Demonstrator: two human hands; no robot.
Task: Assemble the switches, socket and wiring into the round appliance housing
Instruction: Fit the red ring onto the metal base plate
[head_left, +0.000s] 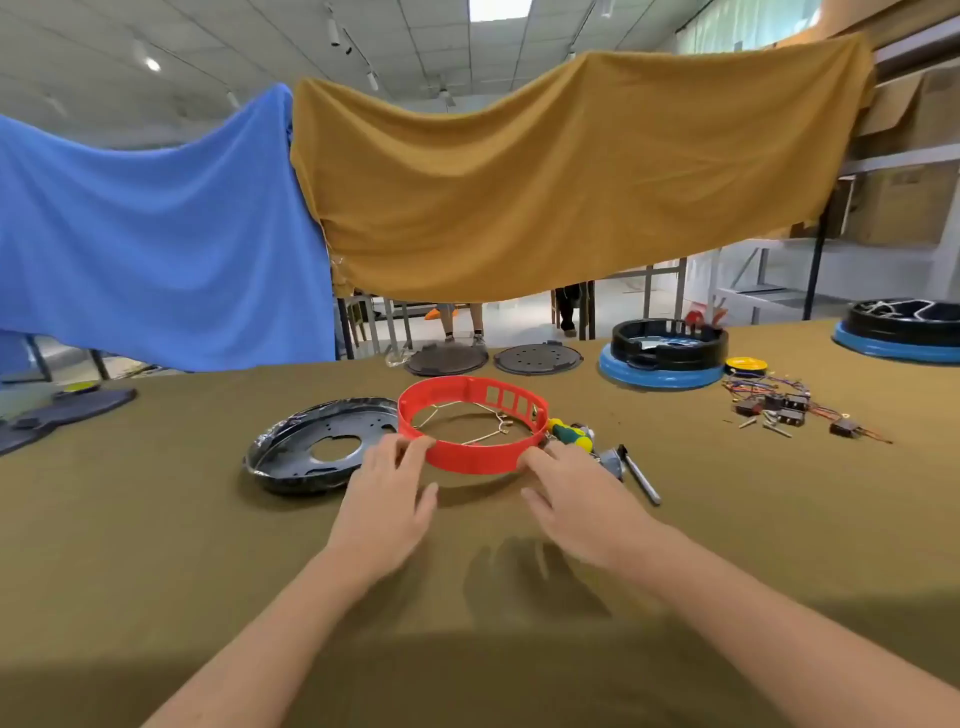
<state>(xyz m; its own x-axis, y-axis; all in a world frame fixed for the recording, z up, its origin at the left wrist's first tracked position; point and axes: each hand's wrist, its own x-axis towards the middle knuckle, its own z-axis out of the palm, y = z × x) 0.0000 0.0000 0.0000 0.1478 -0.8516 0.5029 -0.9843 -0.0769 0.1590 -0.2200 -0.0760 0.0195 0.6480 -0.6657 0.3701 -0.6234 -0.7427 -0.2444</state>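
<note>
A red round housing ring (470, 457) with several rectangular slots in its far wall lies on the olive table, thin wires crossing its inside. My left hand (387, 491) grips the ring's near-left rim with fingertips curled over it. My right hand (569, 493) touches the near-right rim, slightly blurred, and its grip is unclear. A pile of black switches with coloured wiring (789, 408) and a few screws lies far right.
A black round base plate (311, 452) lies left of the ring. A green-yellow screwdriver (571, 434) and a dark pen-like tool (641, 475) lie right of it. Two dark discs (537, 358), blue-black housings (667, 348) and a yellow spool (745, 365) stand farther back.
</note>
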